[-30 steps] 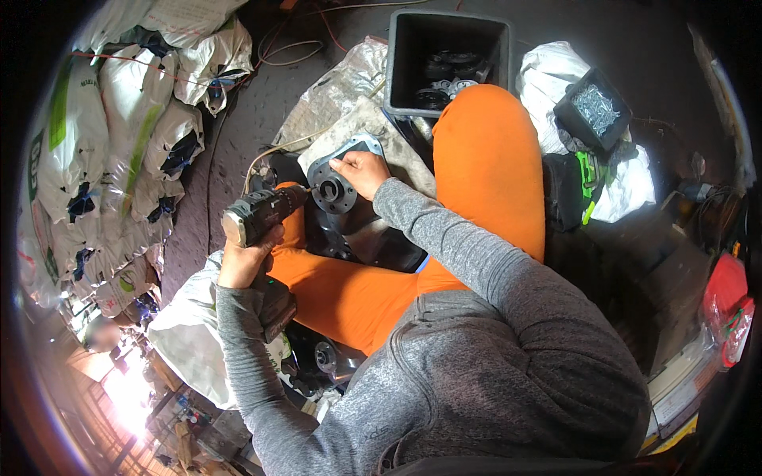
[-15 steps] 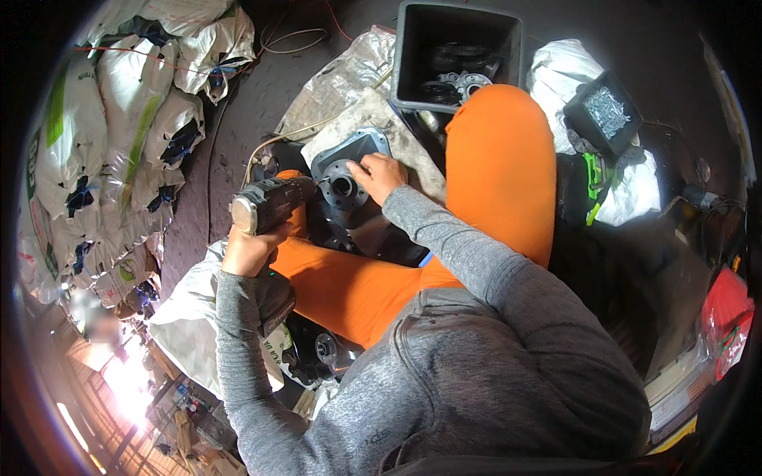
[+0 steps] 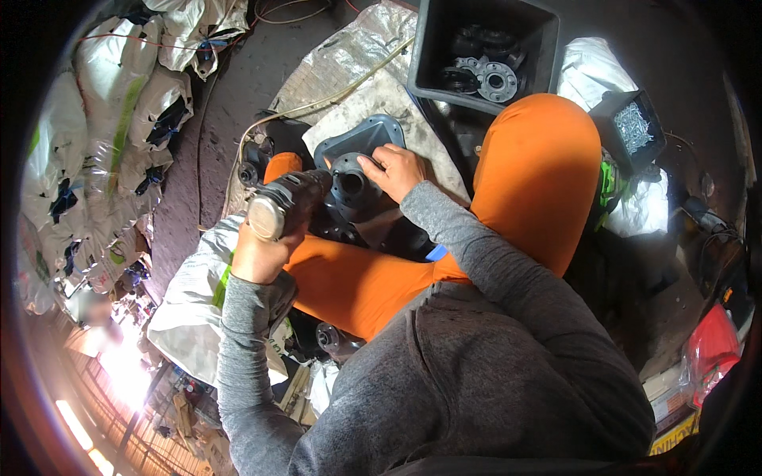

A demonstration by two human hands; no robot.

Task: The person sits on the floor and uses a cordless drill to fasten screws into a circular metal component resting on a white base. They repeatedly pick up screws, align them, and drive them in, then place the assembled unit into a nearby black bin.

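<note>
My left hand (image 3: 260, 252) is wrapped round the handle of a dark cordless drill (image 3: 284, 200). Its front end reaches the left rim of a dark grey round flange (image 3: 347, 187) with a hole in the middle; whether a bit enters a screw there is hidden. On the flange's right edge, my right hand (image 3: 399, 171) grips with thumb and fingers. Just beyond lies a blue-grey part with a square flanged mouth (image 3: 379, 127), touching or joined to the round piece; I cannot tell which. Both are between my orange-trousered legs.
A dark bin (image 3: 548, 55) with several round flanges stands ahead. Right of my knee, a small black box holds silvery screws (image 3: 633, 127). White sacks (image 3: 111, 103) are piled at the left. A beige hose (image 3: 317, 103) crosses the cloth, and a clear-wrapped red item (image 3: 712, 349) lies far right.
The view has shifted slightly, so the bin and my right knee appear farther right. The flange looks more tilted. The drill stays at its left rim, and both hands keep their hold.
</note>
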